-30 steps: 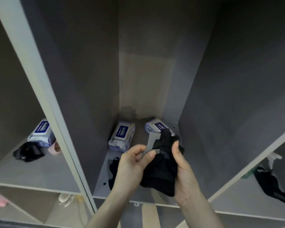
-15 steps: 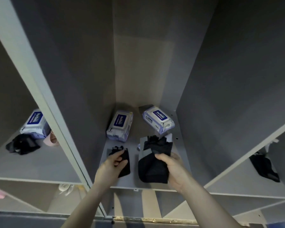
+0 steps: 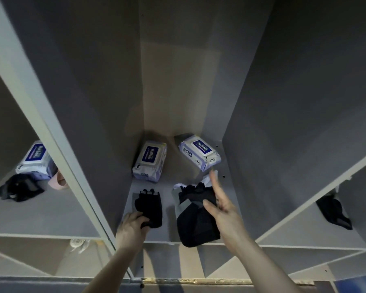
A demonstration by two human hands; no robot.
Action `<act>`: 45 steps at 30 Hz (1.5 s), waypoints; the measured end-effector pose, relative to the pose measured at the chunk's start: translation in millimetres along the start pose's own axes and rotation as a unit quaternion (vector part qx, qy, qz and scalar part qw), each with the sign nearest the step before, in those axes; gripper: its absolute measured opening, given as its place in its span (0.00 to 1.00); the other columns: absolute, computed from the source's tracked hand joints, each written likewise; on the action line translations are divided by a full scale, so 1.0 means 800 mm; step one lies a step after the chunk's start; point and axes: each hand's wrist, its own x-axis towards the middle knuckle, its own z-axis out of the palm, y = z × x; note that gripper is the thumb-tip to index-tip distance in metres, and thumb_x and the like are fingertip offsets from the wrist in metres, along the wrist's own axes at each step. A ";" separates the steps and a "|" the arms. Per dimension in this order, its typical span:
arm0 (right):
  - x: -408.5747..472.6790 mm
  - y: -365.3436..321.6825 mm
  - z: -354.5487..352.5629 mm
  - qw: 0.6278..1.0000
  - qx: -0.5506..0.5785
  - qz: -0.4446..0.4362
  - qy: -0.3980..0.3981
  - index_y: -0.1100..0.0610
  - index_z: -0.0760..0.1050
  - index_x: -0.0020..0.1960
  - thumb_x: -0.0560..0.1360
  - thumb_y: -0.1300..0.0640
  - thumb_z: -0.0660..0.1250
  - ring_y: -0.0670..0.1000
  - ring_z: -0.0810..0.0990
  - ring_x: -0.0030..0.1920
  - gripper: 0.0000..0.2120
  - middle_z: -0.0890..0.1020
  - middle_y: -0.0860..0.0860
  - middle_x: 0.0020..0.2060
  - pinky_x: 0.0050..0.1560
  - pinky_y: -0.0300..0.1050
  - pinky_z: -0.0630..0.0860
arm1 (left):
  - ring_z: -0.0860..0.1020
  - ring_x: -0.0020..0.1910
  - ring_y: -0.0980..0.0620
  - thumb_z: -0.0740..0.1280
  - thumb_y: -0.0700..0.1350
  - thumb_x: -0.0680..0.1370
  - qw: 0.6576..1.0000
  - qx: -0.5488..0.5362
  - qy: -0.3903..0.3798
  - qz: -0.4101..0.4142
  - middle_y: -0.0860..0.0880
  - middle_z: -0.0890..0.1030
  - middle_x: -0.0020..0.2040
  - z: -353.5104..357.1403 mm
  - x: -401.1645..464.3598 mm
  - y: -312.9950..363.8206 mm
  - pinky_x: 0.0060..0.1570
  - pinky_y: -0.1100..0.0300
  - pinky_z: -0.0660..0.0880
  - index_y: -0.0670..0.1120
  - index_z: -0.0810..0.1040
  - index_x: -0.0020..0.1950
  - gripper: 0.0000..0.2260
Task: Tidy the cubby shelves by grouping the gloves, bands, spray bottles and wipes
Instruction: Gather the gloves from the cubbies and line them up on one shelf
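Left hand is pinching the left glove; right hand, fingers spread, is resting on the right glove — pairing them comes next.

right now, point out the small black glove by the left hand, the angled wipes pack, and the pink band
small black fingerless glove [image 3: 148, 206], head view, on its palm
angled white-and-blue wipes pack [image 3: 199, 152], head view, on its top label
pink band [image 3: 58, 181], head view, on its outer curve

Dim, flat light; cubby interior shadowed, pale patch on back wall; wide-angle bending at edges; slight softness.
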 end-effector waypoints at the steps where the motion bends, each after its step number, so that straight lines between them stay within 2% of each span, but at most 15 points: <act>1: -0.001 0.000 -0.003 1.000 0.004 -0.004 -0.002 0.34 0.74 0.63 0.79 0.68 0.60 0.42 0.71 0.69 0.29 0.75 0.41 0.67 0.74 0.51 0.63 | 0.70 0.66 0.48 0.68 0.45 0.76 0.998 -0.044 0.010 -0.034 0.48 0.74 0.67 -0.001 0.001 0.001 0.61 0.56 0.69 0.47 0.82 0.58 0.12; 5: -0.003 -0.005 -0.012 1.000 0.007 -0.013 0.009 0.44 0.83 0.55 0.80 0.66 0.59 0.46 0.78 0.63 0.21 0.83 0.45 0.57 0.70 0.55 0.68 | 0.75 0.60 0.41 0.68 0.40 0.78 0.938 -0.296 -0.008 -0.181 0.39 0.76 0.63 -0.029 0.008 0.022 0.55 0.54 0.71 0.40 0.79 0.59 0.11; 6: -0.002 -0.006 -0.013 1.000 0.012 -0.012 0.016 0.43 0.82 0.56 0.80 0.65 0.59 0.47 0.77 0.64 0.20 0.83 0.46 0.58 0.71 0.55 0.68 | 0.77 0.56 0.41 0.67 0.40 0.78 0.901 -0.376 -0.012 -0.218 0.39 0.78 0.60 -0.041 0.012 0.029 0.51 0.53 0.73 0.40 0.79 0.58 0.10; 9: -0.002 -0.009 -0.016 0.999 0.011 -0.020 0.030 0.42 0.82 0.56 0.80 0.64 0.60 0.49 0.76 0.66 0.20 0.82 0.46 0.60 0.71 0.56 0.67 | 0.81 0.48 0.41 0.63 0.38 0.80 0.704 -0.655 -0.061 -0.268 0.37 0.79 0.56 -0.094 0.012 0.063 0.46 0.49 0.77 0.40 0.75 0.49 0.02; 10: -0.002 -0.011 -0.017 0.999 0.007 -0.024 0.035 0.41 0.82 0.56 0.80 0.64 0.60 0.49 0.76 0.66 0.20 0.82 0.45 0.59 0.71 0.56 0.66 | 0.81 0.48 0.40 0.63 0.37 0.80 0.679 -0.688 -0.054 -0.251 0.36 0.79 0.55 -0.111 0.011 0.073 0.50 0.47 0.78 0.38 0.74 0.49 0.03; 14: -0.003 -0.021 -0.014 0.998 0.041 -0.034 0.039 0.43 0.83 0.55 0.79 0.65 0.61 0.49 0.78 0.62 0.19 0.83 0.46 0.57 0.68 0.52 0.71 | 0.80 0.55 0.44 0.66 0.36 0.78 0.719 -0.690 0.033 -0.083 0.40 0.83 0.52 -0.184 -0.010 0.132 0.57 0.57 0.78 0.39 0.80 0.49 0.04; 17: -0.005 -0.038 -0.002 0.991 0.130 -0.025 0.030 0.51 0.83 0.55 0.77 0.59 0.65 0.52 0.82 0.58 0.11 0.84 0.52 0.55 0.53 0.41 0.79 | 0.79 0.59 0.56 0.69 0.37 0.75 0.801 -0.585 0.102 0.073 0.51 0.82 0.57 -0.219 -0.036 0.168 0.58 0.64 0.75 0.46 0.83 0.47 0.06; 20: -0.009 -0.060 0.010 0.972 0.234 -0.007 0.005 0.59 0.82 0.56 0.73 0.49 0.67 0.55 0.84 0.52 0.18 0.84 0.59 0.53 0.43 0.41 0.81 | 0.73 0.65 0.60 0.70 0.37 0.74 0.872 -0.426 0.147 0.191 0.54 0.76 0.65 -0.221 -0.055 0.182 0.63 0.64 0.71 0.49 0.83 0.48 0.08; 23: -0.012 -0.072 0.012 0.971 0.236 -0.023 -0.015 0.59 0.83 0.55 0.74 0.48 0.68 0.57 0.85 0.49 0.17 0.85 0.61 0.50 0.42 0.44 0.81 | 0.68 0.68 0.62 0.71 0.39 0.73 0.894 -0.347 0.132 0.251 0.55 0.71 0.69 -0.213 -0.065 0.183 0.67 0.64 0.67 0.47 0.83 0.51 0.08; 27: -0.013 -0.071 0.003 0.974 0.219 -0.052 0.016 0.60 0.82 0.55 0.73 0.57 0.69 0.57 0.85 0.47 0.12 0.85 0.61 0.49 0.41 0.42 0.80 | 0.70 0.67 0.64 0.72 0.49 0.72 0.846 -0.480 0.066 0.220 0.57 0.72 0.68 -0.223 -0.075 0.190 0.60 0.71 0.70 0.51 0.78 0.61 0.18; 30: -0.019 -0.070 -0.003 0.976 0.207 -0.061 -0.011 0.59 0.82 0.56 0.73 0.58 0.69 0.57 0.85 0.48 0.13 0.85 0.60 0.49 0.42 0.42 0.81 | 0.80 0.53 0.64 0.73 0.50 0.71 0.780 -0.617 0.049 0.090 0.57 0.83 0.53 -0.234 -0.069 0.197 0.49 0.69 0.77 0.50 0.76 0.64 0.22; 34: -0.027 -0.069 -0.005 0.978 0.196 -0.072 -0.024 0.58 0.83 0.53 0.70 0.58 0.70 0.56 0.85 0.47 0.13 0.86 0.59 0.48 0.43 0.41 0.80 | 0.83 0.44 0.54 0.72 0.41 0.69 0.751 -0.658 -0.046 0.027 0.51 0.84 0.39 -0.242 -0.057 0.199 0.45 0.62 0.78 0.47 0.71 0.69 0.29; 37: -0.031 -0.067 -0.006 0.980 0.182 -0.075 -0.015 0.54 0.84 0.53 0.69 0.60 0.71 0.54 0.86 0.48 0.13 0.86 0.56 0.48 0.43 0.40 0.80 | 0.82 0.43 0.52 0.68 0.30 0.72 0.742 -0.669 0.007 0.054 0.42 0.82 0.41 -0.244 -0.058 0.199 0.43 0.64 0.79 0.49 0.70 0.70 0.29; 39: -0.032 -0.064 -0.010 0.979 0.190 -0.080 -0.009 0.54 0.83 0.56 0.68 0.62 0.71 0.54 0.85 0.51 0.16 0.85 0.56 0.51 0.44 0.40 0.80 | 0.83 0.46 0.53 0.66 0.27 0.73 0.733 -0.675 0.020 0.082 0.44 0.85 0.46 -0.244 -0.061 0.198 0.42 0.65 0.78 0.52 0.73 0.68 0.29; 45: -0.035 -0.069 -0.014 0.971 0.213 -0.109 -0.002 0.52 0.83 0.57 0.68 0.65 0.71 0.53 0.84 0.55 0.19 0.85 0.55 0.53 0.47 0.39 0.80 | 0.81 0.57 0.49 0.65 0.36 0.75 0.713 -0.693 -0.021 0.101 0.43 0.84 0.55 -0.242 -0.068 0.191 0.50 0.62 0.79 0.52 0.68 0.72 0.27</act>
